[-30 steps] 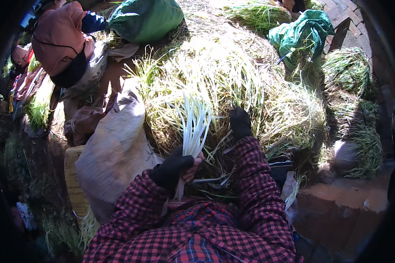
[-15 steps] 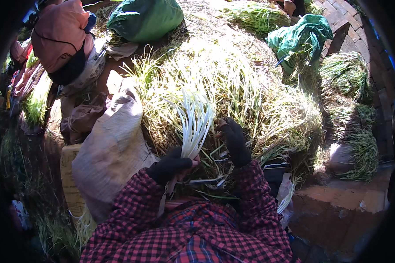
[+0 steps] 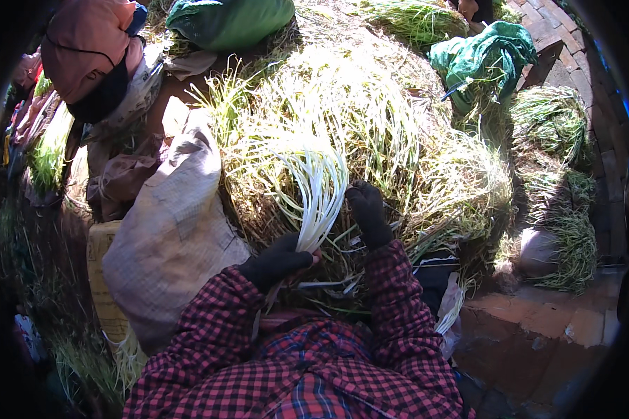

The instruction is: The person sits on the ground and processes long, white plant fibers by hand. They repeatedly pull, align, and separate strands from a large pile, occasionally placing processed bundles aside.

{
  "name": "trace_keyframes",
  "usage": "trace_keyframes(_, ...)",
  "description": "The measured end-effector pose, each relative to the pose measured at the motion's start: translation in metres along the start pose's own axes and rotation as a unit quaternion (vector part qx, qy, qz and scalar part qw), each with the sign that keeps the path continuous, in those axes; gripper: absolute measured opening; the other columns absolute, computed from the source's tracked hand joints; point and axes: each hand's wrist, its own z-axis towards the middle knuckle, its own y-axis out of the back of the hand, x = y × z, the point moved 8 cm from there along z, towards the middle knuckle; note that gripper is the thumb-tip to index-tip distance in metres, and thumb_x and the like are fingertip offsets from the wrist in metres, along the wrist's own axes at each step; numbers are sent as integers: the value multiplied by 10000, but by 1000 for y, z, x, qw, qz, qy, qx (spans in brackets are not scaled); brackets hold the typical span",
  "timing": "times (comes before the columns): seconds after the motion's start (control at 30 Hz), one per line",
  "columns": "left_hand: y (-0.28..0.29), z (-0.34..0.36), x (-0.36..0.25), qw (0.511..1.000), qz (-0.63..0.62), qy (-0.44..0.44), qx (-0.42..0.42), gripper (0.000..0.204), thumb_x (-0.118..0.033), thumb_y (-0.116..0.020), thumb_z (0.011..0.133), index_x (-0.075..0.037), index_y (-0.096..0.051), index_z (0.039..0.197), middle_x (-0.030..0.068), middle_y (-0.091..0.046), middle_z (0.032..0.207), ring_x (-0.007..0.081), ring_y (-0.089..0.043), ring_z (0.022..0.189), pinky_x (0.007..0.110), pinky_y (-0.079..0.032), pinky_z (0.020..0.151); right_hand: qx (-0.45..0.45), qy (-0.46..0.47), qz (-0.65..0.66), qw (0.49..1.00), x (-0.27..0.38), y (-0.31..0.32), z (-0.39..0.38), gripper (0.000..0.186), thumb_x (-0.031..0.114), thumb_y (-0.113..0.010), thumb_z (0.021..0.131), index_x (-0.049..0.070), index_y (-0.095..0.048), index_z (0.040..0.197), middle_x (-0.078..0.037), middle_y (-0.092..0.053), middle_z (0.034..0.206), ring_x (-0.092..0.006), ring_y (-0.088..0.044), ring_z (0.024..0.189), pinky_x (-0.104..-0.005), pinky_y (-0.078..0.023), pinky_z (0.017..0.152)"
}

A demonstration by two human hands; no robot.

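My left hand [image 3: 281,262], in a dark fingerless glove, is closed around the lower ends of a bunch of long white stalks [image 3: 317,199]. The stalks fan upward and away from me, paler than the greens behind them; their exact kind is not plain. My right hand [image 3: 367,215], gloved alike, is just right of the bunch, its fingers curled in close to the outermost stalks. Whatever its fingertips pinch, if anything, is too small to make out. Beyond both hands spreads a big heap of yellow-green stalks [image 3: 370,119] in bright sun.
On my left lie a pale woven sack [image 3: 164,244] and a cardboard box [image 3: 105,279]. A person in a pink head covering [image 3: 91,52] bends at the far left. Green cloth bundles [image 3: 234,24] sit at the back, and more green bunches [image 3: 552,126] rest on brick paving at right.
My right hand has drawn its fingers in tighter and risen slightly beside the bunch. The white stalks lean a little more to the right. The whole view has shifted slightly.
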Motion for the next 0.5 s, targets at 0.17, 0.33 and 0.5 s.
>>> trace_keyframes(0.17, 3, 3, 7, 1000, -10, 13, -10, 185, -180, -611, 773, -50, -572, 899, -15, -522, 612, 62, -464, 411, 197, -373, 375, -33, 50, -204, 977, 25, 6, -6, 251, 240, -559, 817, 35, -511, 680, -128, -480, 551, -227, -454, 487, -351, -364, 497)
trace_keyframes(0.33, 4, 6, 5, 1000, 5, 11, -28, 191, -187, -609, 777, -50, -575, 906, -13, -520, 611, 67, -466, 410, 203, -376, 375, -119, 109, -238, 958, 22, 22, -9, 275, 264, -577, 814, 40, -503, 673, -157, -492, 563, -281, -465, 478, -364, -370, 486)
trace_keyframes(0.5, 1, 7, 6, 1000, 8, -2, -21, 181, -188, -612, 775, -51, -576, 888, -15, -517, 613, 68, -464, 414, 205, -379, 380, -122, 74, -164, 976, -12, 47, 0, 252, 232, -577, 817, 33, -490, 689, -122, -455, 548, -198, -428, 480, -346, -371, 484)
